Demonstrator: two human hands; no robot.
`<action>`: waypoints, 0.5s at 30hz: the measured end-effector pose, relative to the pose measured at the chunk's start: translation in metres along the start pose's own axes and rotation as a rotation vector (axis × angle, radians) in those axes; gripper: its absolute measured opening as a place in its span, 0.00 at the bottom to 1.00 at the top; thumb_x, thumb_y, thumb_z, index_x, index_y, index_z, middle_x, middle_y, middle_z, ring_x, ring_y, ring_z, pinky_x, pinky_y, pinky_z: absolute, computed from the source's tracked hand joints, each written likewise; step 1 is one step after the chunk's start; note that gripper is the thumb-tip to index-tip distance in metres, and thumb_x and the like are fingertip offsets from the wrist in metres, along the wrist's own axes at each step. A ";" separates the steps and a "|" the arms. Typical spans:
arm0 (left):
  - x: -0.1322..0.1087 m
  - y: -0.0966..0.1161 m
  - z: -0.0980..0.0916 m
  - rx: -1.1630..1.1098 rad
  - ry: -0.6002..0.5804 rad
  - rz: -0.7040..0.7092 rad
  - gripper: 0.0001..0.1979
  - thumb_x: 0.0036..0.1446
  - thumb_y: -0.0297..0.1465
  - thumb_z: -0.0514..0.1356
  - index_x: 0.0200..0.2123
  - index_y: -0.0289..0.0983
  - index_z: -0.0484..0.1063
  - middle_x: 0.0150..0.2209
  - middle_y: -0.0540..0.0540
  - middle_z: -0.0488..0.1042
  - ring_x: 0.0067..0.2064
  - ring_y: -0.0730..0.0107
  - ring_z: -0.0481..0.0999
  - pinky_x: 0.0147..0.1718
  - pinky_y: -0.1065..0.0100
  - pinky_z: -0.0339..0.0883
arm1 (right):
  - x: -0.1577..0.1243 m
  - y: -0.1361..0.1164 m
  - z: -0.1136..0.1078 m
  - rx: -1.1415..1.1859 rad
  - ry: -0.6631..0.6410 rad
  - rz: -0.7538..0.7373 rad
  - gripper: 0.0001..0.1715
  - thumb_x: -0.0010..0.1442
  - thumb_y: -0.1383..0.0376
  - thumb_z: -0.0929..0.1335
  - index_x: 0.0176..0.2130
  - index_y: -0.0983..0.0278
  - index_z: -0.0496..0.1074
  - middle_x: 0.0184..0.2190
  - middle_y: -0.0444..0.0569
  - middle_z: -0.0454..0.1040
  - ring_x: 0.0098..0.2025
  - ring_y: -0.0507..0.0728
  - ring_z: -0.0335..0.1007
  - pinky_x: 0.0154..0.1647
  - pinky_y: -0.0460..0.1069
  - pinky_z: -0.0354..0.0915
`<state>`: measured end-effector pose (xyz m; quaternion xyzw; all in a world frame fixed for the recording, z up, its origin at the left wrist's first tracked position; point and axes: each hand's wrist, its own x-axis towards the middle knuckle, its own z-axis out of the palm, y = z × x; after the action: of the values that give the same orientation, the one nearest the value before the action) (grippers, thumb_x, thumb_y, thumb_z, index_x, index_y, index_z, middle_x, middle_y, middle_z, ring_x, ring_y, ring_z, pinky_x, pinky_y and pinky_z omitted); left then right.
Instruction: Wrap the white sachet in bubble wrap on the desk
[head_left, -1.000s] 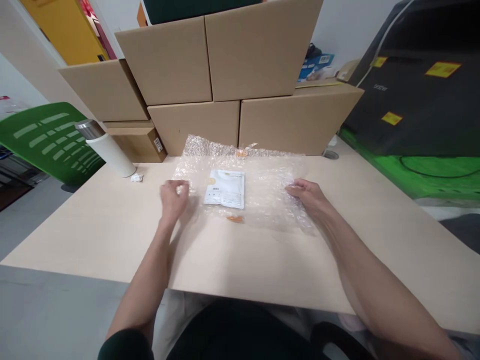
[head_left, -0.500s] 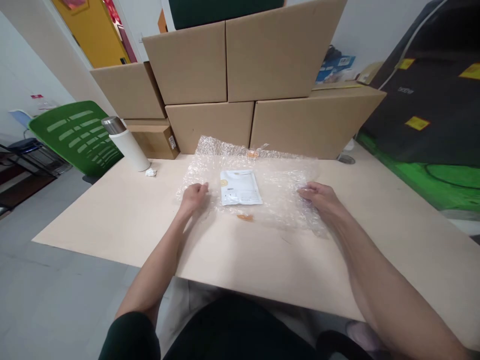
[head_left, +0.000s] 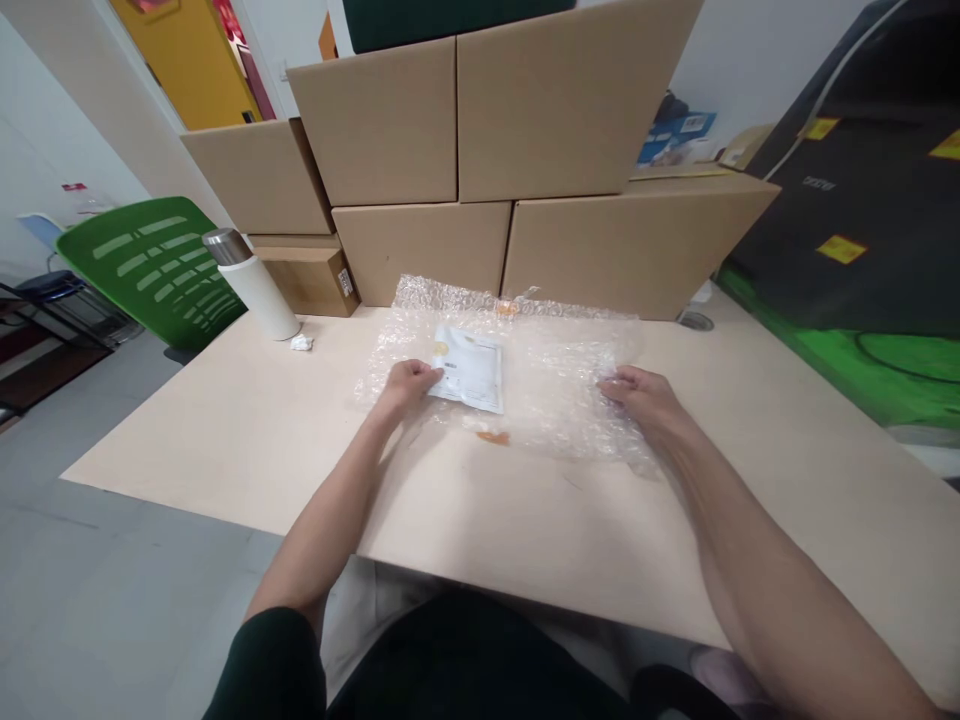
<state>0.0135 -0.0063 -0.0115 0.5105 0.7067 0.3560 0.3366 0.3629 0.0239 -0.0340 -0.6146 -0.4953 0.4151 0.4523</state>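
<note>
A sheet of clear bubble wrap (head_left: 555, 370) lies spread on the pale table. On its left half rests a flat white pouch (head_left: 474, 372) with a small yellow mark and fine print. My left hand (head_left: 410, 382) is closed on the pouch's lower left edge, thumb on top, with the pouch slightly tilted. My right hand (head_left: 637, 392) pinches the right side of the bubble wrap, fingers bent around a crumpled part of it. Bits of orange tape (head_left: 493, 438) show at the wrap's near and far edges.
Stacked cardboard boxes (head_left: 540, 120) line the back of the table (head_left: 480, 510). A white bottle with a metal cap (head_left: 259, 295) and a crumpled white scrap (head_left: 301, 343) stand at the left. A green chair (head_left: 161, 270) is beyond the left edge; a dark case (head_left: 862, 190) is at the right.
My left hand has moved right from the bubble wrap's left part and taken hold of the white pouch. The pouch has shifted left and turned slightly. My right hand stays on the wrap.
</note>
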 end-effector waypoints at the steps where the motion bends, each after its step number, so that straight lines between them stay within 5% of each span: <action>1: 0.001 -0.004 -0.009 0.003 0.027 -0.009 0.14 0.53 0.40 0.61 0.24 0.38 0.64 0.17 0.55 0.61 0.19 0.77 0.58 0.20 0.72 0.51 | 0.000 0.000 0.000 -0.011 0.002 0.005 0.11 0.39 0.62 0.72 0.20 0.61 0.65 0.15 0.39 0.60 0.20 0.49 0.53 0.21 0.46 0.48; 8: 0.011 -0.037 -0.064 0.246 0.332 -0.105 0.10 0.52 0.38 0.60 0.25 0.37 0.69 0.25 0.46 0.71 0.33 0.63 0.71 0.32 0.66 0.60 | -0.002 0.000 -0.004 -0.050 -0.068 0.000 0.13 0.41 0.61 0.73 0.20 0.61 0.64 0.15 0.40 0.60 0.20 0.49 0.51 0.20 0.46 0.46; 12: 0.017 -0.045 -0.071 0.399 0.433 -0.160 0.08 0.53 0.35 0.60 0.28 0.36 0.72 0.41 0.35 0.76 0.50 0.48 0.72 0.44 0.58 0.62 | -0.003 -0.002 -0.003 -0.068 -0.058 0.014 0.13 0.41 0.61 0.72 0.20 0.61 0.64 0.15 0.40 0.59 0.20 0.49 0.52 0.20 0.46 0.46; 15: 0.019 -0.047 -0.069 0.433 0.399 -0.182 0.07 0.55 0.34 0.59 0.31 0.37 0.72 0.42 0.35 0.77 0.48 0.49 0.74 0.44 0.58 0.63 | -0.004 -0.002 -0.003 -0.067 -0.053 0.017 0.12 0.40 0.61 0.72 0.20 0.61 0.63 0.15 0.40 0.60 0.20 0.49 0.52 0.20 0.46 0.46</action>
<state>-0.0722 -0.0101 -0.0175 0.4249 0.8611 0.2586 0.1052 0.3643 0.0200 -0.0309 -0.6225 -0.5155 0.4182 0.4146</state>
